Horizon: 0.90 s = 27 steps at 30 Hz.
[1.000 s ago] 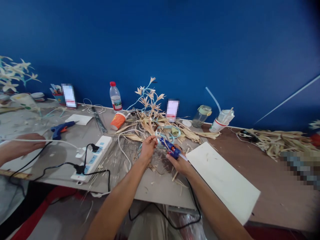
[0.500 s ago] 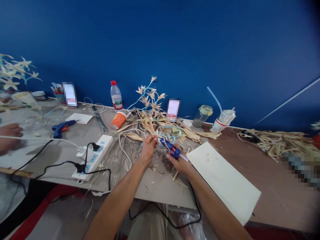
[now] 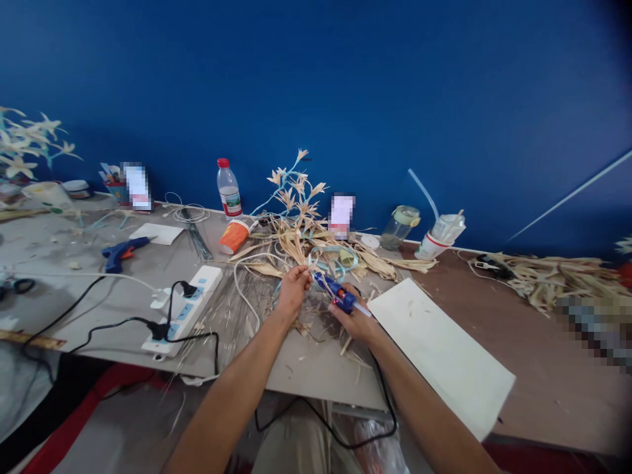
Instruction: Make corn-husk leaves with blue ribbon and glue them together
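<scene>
My right hand (image 3: 356, 315) is wrapped round a blue hot glue gun (image 3: 340, 294), with a pale glue stick poking out of its back end. The gun's nozzle points up and left, right beside my left hand (image 3: 295, 288). That hand is pinched closed at the fingertips; what it holds is too small to make out. Just beyond lie dried husk strips (image 3: 296, 247) and a loop of light blue tape (image 3: 345, 257). Behind them stands a branch of pale husk flowers (image 3: 301, 191) on blue-wrapped stems.
A white power strip (image 3: 185, 313) with black plugs lies left of my arms. A white board (image 3: 444, 359) is at the right. Farther back are a red-capped bottle (image 3: 230, 191), an orange paper cup (image 3: 234, 237) and a glass jar (image 3: 399, 228). Another glue gun (image 3: 121, 253) rests at the left.
A co-worker's hand at the far left has gone out of view. My hands and the glue gun stay in nearly the same place.
</scene>
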Each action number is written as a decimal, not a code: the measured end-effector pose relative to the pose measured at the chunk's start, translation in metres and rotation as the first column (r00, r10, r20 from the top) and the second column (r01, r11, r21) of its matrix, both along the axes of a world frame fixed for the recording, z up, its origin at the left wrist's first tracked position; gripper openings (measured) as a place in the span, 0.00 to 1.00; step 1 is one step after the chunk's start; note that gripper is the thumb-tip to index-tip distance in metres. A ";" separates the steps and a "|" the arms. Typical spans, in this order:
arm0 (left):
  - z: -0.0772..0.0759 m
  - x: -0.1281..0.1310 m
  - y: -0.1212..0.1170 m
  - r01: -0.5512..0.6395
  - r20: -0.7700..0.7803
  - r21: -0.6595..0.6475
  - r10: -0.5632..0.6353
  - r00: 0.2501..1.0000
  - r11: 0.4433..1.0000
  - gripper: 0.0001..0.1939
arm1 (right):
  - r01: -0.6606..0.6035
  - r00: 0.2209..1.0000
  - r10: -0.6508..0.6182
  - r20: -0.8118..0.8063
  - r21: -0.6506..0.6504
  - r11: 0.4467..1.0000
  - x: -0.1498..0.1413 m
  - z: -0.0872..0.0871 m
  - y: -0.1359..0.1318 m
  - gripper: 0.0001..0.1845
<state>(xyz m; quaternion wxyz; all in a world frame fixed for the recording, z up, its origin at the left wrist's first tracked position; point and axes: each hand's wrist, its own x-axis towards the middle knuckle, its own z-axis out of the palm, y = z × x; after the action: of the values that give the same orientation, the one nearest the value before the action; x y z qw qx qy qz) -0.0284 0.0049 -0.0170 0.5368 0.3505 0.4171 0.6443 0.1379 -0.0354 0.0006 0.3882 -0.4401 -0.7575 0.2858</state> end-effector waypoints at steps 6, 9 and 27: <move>0.001 0.000 0.000 0.002 0.002 -0.010 -0.002 1.000 1.000 0.09 | 0.022 1.000 -0.022 -0.005 -0.001 1.000 0.002 -0.001 0.001 0.10; 0.002 0.000 0.000 0.005 0.012 -0.014 -0.004 1.000 1.000 0.09 | 0.009 1.000 -0.009 -0.002 -0.002 1.000 0.003 0.000 0.001 0.11; 0.007 0.001 -0.003 0.013 0.043 -0.026 -0.012 0.999 1.000 0.08 | 0.023 0.999 -0.024 -0.044 -0.022 0.999 0.003 0.001 0.000 0.12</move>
<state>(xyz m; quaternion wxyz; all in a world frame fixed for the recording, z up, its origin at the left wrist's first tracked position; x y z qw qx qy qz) -0.0276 0.0023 -0.0096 0.5543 0.3321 0.4117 0.6425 0.1406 -0.0355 0.0018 0.4034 -0.4467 -0.7404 0.2992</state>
